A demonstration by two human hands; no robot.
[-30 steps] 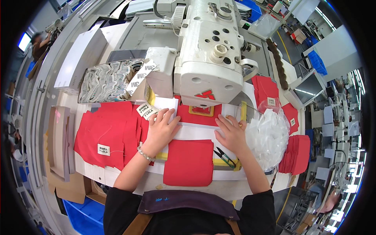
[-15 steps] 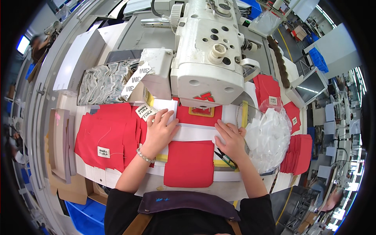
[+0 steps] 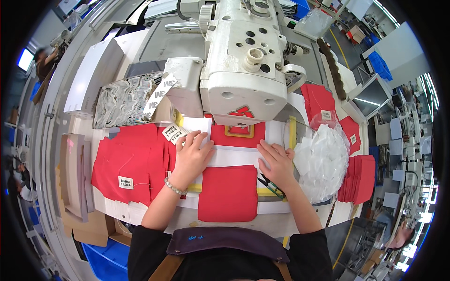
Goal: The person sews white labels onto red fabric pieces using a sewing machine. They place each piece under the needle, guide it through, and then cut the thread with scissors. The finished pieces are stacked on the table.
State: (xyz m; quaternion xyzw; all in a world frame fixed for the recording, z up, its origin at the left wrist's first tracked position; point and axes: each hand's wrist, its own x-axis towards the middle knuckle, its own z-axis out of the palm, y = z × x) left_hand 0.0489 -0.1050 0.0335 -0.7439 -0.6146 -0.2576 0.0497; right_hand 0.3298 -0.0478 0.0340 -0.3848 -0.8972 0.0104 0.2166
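Under the head of a white sewing machine [image 3: 243, 89] lies a red fabric piece [image 3: 220, 136], with a small yellow-edged frame [image 3: 239, 130] pressed on it. The fabric rests on a white sheet [image 3: 234, 157]. My left hand [image 3: 191, 157] lies flat with fingers spread on the sheet's left part, beside the fabric. On the other side my right hand [image 3: 276, 164] rests its outstretched fingertips near the fabric's right edge. Neither hand grips anything. Nearer to me is another red fabric piece [image 3: 228, 193]. Thread snips [image 3: 272, 186] with dark green handles lie by my right wrist.
Red pieces with white labels [image 3: 126, 164] spread at left, below a box of folded label strips [image 3: 123, 100]. At right are a heap of clear plastic pieces [image 3: 322, 164] and a red stack [image 3: 358, 180]. A long white box [image 3: 93, 75] stands far left.
The whole view has shifted slightly. Both hands stay at nearly the same places beside the red fabric, and nothing has been picked up or let go.
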